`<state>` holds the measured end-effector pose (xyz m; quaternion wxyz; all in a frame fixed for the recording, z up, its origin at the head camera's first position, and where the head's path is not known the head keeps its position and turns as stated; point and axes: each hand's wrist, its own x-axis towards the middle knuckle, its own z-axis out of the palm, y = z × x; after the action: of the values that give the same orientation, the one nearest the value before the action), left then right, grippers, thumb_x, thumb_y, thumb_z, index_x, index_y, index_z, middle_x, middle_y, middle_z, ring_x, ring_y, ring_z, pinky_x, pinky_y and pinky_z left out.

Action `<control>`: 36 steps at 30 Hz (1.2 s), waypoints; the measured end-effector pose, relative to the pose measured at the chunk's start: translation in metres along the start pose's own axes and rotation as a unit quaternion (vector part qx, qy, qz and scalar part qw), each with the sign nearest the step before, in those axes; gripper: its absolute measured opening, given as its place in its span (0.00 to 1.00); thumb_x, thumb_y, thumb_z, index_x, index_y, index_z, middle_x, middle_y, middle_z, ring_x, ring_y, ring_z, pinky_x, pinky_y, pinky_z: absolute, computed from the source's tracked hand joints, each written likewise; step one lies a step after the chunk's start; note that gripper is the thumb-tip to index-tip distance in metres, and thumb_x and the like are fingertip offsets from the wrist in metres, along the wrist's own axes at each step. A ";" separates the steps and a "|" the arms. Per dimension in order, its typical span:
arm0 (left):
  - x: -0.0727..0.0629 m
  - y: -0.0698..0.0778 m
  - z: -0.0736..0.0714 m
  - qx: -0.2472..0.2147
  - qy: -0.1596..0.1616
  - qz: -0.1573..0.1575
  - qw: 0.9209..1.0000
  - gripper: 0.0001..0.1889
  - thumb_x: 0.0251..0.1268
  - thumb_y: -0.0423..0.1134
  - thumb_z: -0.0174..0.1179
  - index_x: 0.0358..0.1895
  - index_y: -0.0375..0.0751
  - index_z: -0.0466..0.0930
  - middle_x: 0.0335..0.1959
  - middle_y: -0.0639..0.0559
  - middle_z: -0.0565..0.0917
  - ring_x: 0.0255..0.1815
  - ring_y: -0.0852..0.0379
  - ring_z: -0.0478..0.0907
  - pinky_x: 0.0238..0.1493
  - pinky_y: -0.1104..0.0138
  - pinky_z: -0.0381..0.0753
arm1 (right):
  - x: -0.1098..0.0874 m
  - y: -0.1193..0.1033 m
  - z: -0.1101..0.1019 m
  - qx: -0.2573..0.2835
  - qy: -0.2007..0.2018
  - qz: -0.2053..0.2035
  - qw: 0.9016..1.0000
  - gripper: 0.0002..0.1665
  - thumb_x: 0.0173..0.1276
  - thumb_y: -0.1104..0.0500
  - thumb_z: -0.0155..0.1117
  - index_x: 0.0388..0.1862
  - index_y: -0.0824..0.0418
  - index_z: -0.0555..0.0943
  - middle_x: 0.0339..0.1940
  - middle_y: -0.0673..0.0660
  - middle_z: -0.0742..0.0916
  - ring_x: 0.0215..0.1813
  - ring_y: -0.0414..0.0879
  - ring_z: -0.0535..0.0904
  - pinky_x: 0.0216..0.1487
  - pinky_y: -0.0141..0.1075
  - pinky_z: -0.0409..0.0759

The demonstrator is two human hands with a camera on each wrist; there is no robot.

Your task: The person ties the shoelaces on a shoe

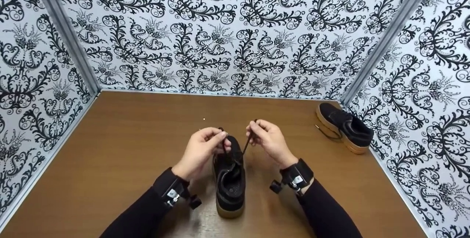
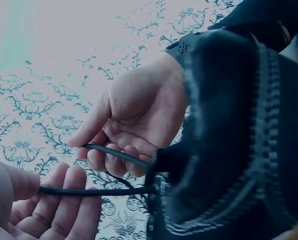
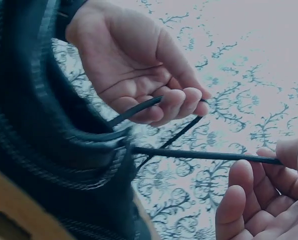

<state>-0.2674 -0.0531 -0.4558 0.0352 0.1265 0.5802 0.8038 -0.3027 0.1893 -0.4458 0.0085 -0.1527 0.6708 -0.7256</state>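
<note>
A black shoe [image 1: 230, 194] with a tan sole stands on the table, its heel toward me. My left hand [image 1: 202, 150], at the shoe's left, pinches one black shoelace [image 2: 89, 192] between thumb and fingers. Over on the right side, my right hand [image 1: 270, 140] pinches the other shoelace [image 3: 203, 155], which runs taut from the shoe's throat. In the right wrist view, the left hand [image 3: 134, 65] has its lace across the fingers, and the tail slants back down behind the taut one. Both hands are raised above the front half of the shoe.
A second black shoe [image 1: 347, 127] rests near the table's right back corner, its loose lace [image 1: 326, 131] trailing on the wood. Patterned wall panels [image 1: 220, 39] enclose the brown table [image 1: 147, 120] at the back and both sides. A tiny white speck [image 1: 204, 119] lies beyond the left hand.
</note>
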 end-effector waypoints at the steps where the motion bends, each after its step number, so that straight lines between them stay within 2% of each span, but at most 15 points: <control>1: 0.001 0.002 0.001 0.002 0.001 0.000 1.000 0.08 0.82 0.34 0.67 0.48 0.28 0.85 0.37 0.40 0.91 0.36 0.51 0.91 0.46 0.57 0.93 | 0.002 -0.002 0.000 -0.003 0.002 -0.005 1.000 0.15 0.88 0.57 0.63 0.41 0.66 0.86 0.37 0.60 0.89 0.32 0.46 0.82 0.35 0.33 0.82; 8: 0.008 0.012 0.003 0.009 0.011 0.010 1.000 0.10 0.82 0.33 0.67 0.49 0.25 0.85 0.36 0.40 0.91 0.35 0.51 0.91 0.47 0.55 0.93 | 0.008 -0.011 -0.003 0.003 0.022 -0.036 0.999 0.16 0.88 0.58 0.62 0.43 0.70 0.86 0.34 0.58 0.88 0.30 0.45 0.81 0.34 0.33 0.80; 16: 0.013 0.024 0.002 -0.001 0.023 0.037 0.999 0.07 0.83 0.34 0.67 0.48 0.31 0.87 0.38 0.36 0.90 0.35 0.50 0.90 0.46 0.56 0.93 | 0.011 -0.022 -0.006 -0.001 0.038 -0.052 0.998 0.17 0.89 0.60 0.61 0.46 0.75 0.85 0.36 0.61 0.89 0.32 0.45 0.82 0.34 0.33 0.81; 20: 0.014 0.026 0.001 -0.010 0.023 0.048 0.999 0.07 0.83 0.34 0.66 0.48 0.31 0.87 0.40 0.33 0.90 0.35 0.49 0.90 0.46 0.56 0.93 | 0.015 -0.026 -0.005 0.000 0.049 -0.057 0.997 0.15 0.88 0.60 0.61 0.44 0.71 0.86 0.36 0.64 0.89 0.32 0.45 0.82 0.34 0.33 0.82; 23: 0.015 0.027 0.001 -0.016 0.025 0.055 0.998 0.07 0.84 0.33 0.65 0.48 0.31 0.87 0.40 0.31 0.89 0.35 0.49 0.90 0.48 0.54 0.93 | 0.017 -0.027 -0.004 0.002 0.059 -0.062 0.996 0.15 0.88 0.59 0.62 0.42 0.68 0.87 0.35 0.62 0.89 0.32 0.45 0.82 0.34 0.33 0.81; 29: 0.016 0.032 -0.002 -0.021 0.035 0.071 0.997 0.06 0.84 0.33 0.65 0.48 0.31 0.87 0.39 0.35 0.89 0.36 0.48 0.89 0.51 0.50 0.92 | 0.018 -0.028 -0.004 -0.003 0.061 -0.066 0.996 0.15 0.88 0.57 0.63 0.42 0.67 0.88 0.35 0.62 0.89 0.32 0.45 0.82 0.34 0.33 0.82; 36: 0.014 0.044 -0.006 -0.011 0.060 0.086 0.994 0.06 0.84 0.33 0.65 0.49 0.32 0.87 0.38 0.39 0.90 0.36 0.50 0.89 0.47 0.57 0.92 | 0.016 -0.032 -0.009 -0.019 0.063 -0.086 0.994 0.18 0.89 0.58 0.61 0.45 0.73 0.86 0.35 0.60 0.89 0.30 0.45 0.80 0.32 0.32 0.80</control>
<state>-0.2782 -0.0700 -0.4143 -0.0676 0.1268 0.5592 0.8165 -0.3136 0.1978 -0.4114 -0.0994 -0.1635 0.6684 -0.7188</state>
